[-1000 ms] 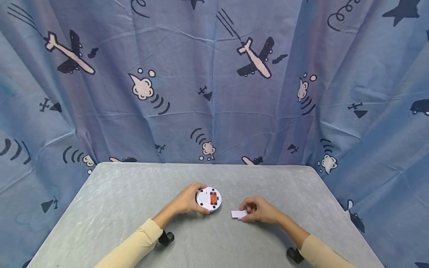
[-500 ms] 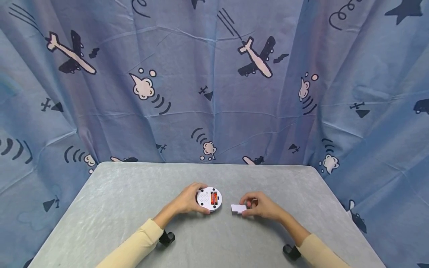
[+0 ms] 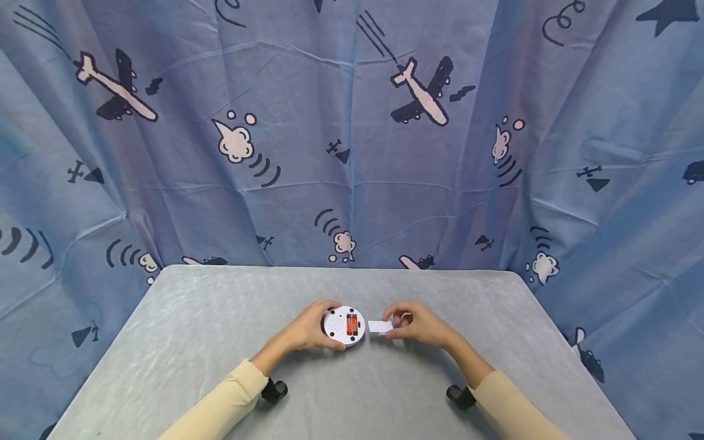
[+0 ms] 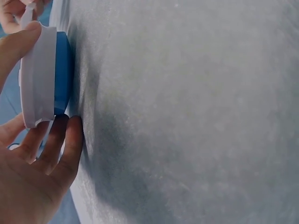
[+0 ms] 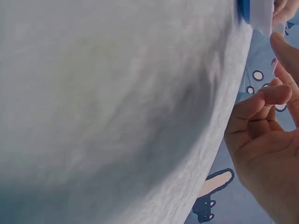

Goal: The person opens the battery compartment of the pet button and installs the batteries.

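Observation:
My left hand grips a round white device by its left edge, thumb at the near side and fingers at the far side. Its underside faces up, showing speaker holes and a battery compartment holding red batteries. In the left wrist view the device's blue lower half sits close over the table. My right hand pinches a small white battery cover by its right end between thumb and finger. The cover hangs just right of the device, a narrow gap between them in the head view.
A light grey cloth-covered table lies beneath both hands. Behind it hangs a blue curtain printed with aeroplanes. Black wrist cameras are strapped below the left hand and the right hand.
My right hand has moved away from me and then left with the battery cover, bringing it close to the device. The left hand and device have stayed nearly still.

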### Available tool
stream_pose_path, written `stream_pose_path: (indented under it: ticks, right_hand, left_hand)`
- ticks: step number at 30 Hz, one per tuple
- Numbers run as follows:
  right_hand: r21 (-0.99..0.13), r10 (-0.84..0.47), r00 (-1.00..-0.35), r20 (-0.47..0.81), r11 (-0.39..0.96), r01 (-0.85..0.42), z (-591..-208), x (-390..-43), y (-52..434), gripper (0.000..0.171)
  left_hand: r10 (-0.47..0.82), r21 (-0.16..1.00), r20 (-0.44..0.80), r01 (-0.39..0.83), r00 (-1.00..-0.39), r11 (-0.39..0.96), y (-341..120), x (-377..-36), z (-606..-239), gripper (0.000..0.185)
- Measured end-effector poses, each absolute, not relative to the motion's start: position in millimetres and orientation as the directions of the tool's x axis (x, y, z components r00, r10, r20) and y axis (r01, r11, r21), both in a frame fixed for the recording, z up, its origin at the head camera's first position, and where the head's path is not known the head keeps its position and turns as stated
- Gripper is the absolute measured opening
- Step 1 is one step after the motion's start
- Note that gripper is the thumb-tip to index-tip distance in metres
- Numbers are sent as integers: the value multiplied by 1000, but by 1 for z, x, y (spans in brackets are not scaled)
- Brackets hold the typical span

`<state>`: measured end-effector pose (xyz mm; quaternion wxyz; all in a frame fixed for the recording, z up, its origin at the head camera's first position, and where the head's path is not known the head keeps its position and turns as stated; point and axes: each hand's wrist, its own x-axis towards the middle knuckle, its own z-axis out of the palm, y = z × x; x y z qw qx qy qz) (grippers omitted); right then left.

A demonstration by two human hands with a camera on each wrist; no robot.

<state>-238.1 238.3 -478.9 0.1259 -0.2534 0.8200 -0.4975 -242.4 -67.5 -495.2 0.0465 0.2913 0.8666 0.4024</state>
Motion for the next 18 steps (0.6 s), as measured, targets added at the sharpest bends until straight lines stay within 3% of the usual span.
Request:
stream_pose_path:
  ticks: [18]
  right_hand:
    - [-850, -620, -782, 62, 377, -367, -473, -252, 216, 27]
  left_hand:
    - [558, 728, 154, 476, -815, 494, -68, -242, -498, 88]
